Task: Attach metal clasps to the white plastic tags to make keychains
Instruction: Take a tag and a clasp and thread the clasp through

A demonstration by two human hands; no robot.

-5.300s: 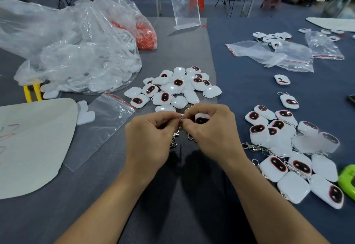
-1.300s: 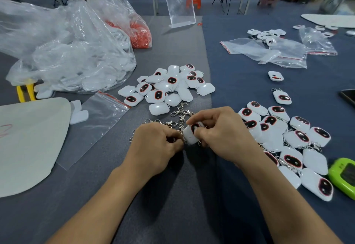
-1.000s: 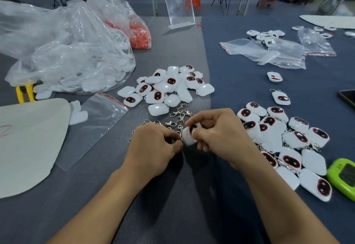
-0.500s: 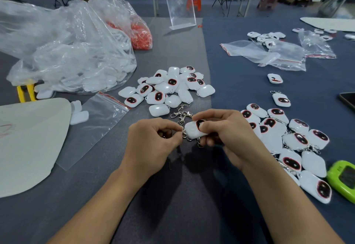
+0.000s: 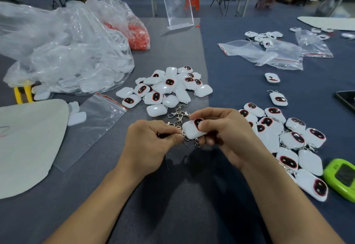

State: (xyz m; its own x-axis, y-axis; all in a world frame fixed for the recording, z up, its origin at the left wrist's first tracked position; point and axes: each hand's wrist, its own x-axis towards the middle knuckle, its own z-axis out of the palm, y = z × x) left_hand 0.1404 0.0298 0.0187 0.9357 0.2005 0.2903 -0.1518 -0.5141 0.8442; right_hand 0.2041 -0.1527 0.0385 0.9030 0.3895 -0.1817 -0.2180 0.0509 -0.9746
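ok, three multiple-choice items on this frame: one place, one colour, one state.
1. The green device lies: A) far left B) near the right edge C) inside a bag.
2. Contents of the rear plastic bag are: A) orange-red B) blue C) yellow.
3. The right hand: A) lies flat B) pinches a white tag C) holds a phone.
Answers: B, it sits by the right-hand tag pile; A, orange-red shows through clear plastic; B, thumb and fingers clamp the tag while the left hand pinches a clasp.
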